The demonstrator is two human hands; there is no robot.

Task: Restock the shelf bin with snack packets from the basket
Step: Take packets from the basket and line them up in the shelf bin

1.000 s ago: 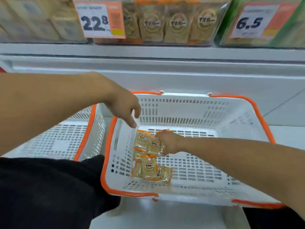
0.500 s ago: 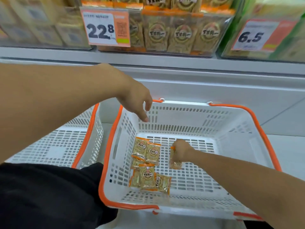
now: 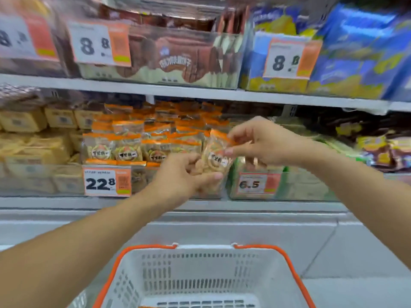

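A clear snack packet [image 3: 214, 156] with an orange top edge and a round label is held upright in front of the shelf bin [image 3: 142, 150]. My right hand [image 3: 260, 143] pinches its upper right side between thumb and fingers. My left hand [image 3: 184, 174] grips its lower part from below. The clear-fronted bin holds several like packets standing in rows behind a 22.8 price tag [image 3: 106, 182]. The white basket with orange rim [image 3: 200, 276] sits below at the bottom of the view; its floor is mostly out of frame.
To the right of the bin stands another bin with a 6.5 tag [image 3: 255, 184]. Yellow boxed goods [image 3: 33, 138] fill the left. The shelf above [image 3: 200, 92] carries brown and blue packs with 8.8 tags. Grey floor lies beyond the basket.
My right hand lifted a packet out of the basket up to the shelf bin. My left hand rose from the basket's rim and took hold of the same packet. The view tilted upward.
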